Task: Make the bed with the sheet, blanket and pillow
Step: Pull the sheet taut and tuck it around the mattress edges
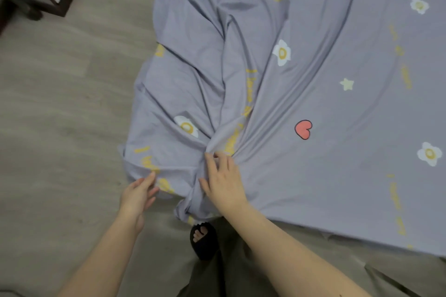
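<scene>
our right hand [223,181] lay on the lilac egg-print sheet [337,67] where it bunched at the near corner, fingers spread and pressing, not clenched. just beside it, our left hand [140,194] touched the sheet's hanging edge above the wooden floor [60,103], fingers straight, released.

A lilac cotton sheet [325,103] printed with fried eggs, red hearts and yellow lettering lies across the bed and bunches at the near corner. The right hand [223,181] lies spread on that bunch. Just beside it, the left hand [138,194] touches the hanging fabric with straight fingers.
</scene>
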The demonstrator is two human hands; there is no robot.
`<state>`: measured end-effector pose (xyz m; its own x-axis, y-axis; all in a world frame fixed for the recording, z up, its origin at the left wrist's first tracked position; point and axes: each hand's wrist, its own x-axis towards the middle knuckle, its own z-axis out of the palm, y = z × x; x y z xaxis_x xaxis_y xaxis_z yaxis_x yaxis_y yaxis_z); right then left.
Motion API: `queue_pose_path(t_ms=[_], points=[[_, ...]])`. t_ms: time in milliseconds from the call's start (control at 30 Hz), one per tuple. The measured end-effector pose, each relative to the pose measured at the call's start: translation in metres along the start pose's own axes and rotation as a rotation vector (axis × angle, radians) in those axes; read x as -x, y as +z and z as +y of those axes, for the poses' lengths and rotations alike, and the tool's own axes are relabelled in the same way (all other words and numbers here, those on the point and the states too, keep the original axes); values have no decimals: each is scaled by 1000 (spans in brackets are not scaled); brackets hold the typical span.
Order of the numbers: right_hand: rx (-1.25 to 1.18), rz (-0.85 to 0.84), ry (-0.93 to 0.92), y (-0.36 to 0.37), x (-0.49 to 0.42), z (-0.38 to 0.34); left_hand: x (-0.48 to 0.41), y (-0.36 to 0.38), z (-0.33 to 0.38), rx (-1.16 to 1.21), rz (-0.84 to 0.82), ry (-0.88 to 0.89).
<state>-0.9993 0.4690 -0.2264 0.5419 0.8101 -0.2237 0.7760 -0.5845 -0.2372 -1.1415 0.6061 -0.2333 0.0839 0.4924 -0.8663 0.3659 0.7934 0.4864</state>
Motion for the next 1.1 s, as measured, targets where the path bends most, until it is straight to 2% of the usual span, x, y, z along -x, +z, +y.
queue_pose_path(t_ms=[67, 167, 233, 333, 400, 467, 533, 600, 667, 733, 867, 900, 967, 1000, 1100], points=[[94, -32, -35, 4, -11, -6, -5, -3, 6, 43, -21, -29], [101, -300, 115, 13, -29, -12, -12, -4, 10, 62, -45, -57], [64, -364, 180, 14, -41, -19, -15, -2, 12, 50, -64, -82], [-38, -364, 59, 10, -52, -45, -17, 5, 18, 10, -113, -137], [-213, -328, -77, 9, -51, -69, -20, 11, 25, -4, -105, -156], [-580, -399, -143, 8, -47, -92, -26, 13, 36, 22, -64, -199], [-882, -508, -81, 6, -44, -104, -31, 12, 50, 46, -40, -243], [-1008, -574, 24, 6, -46, -106, -37, 5, 62, 81, -14, -223], [-1008, -626, 85, 7, -52, -100, -45, -9, 71, 163, 78, -160], [-987, -574, 166, 5, -61, -94, -57, -33, 78, 213, 246, -67], [-768, -139, 348, 4, -85, -79, -74, -94, 87, 110, 581, 66], [-698, -92, 389, 4, -91, -77, -75, -109, 90, 95, 620, 95], [-583, -131, 474, 6, -103, -78, -77, -134, 100, 15, 612, 162], [-539, -189, 506, 8, -108, -82, -76, -145, 105, -72, 553, 196], [-531, -360, 538, 17, -122, -106, -78, -167, 120, -529, 226, 219]])
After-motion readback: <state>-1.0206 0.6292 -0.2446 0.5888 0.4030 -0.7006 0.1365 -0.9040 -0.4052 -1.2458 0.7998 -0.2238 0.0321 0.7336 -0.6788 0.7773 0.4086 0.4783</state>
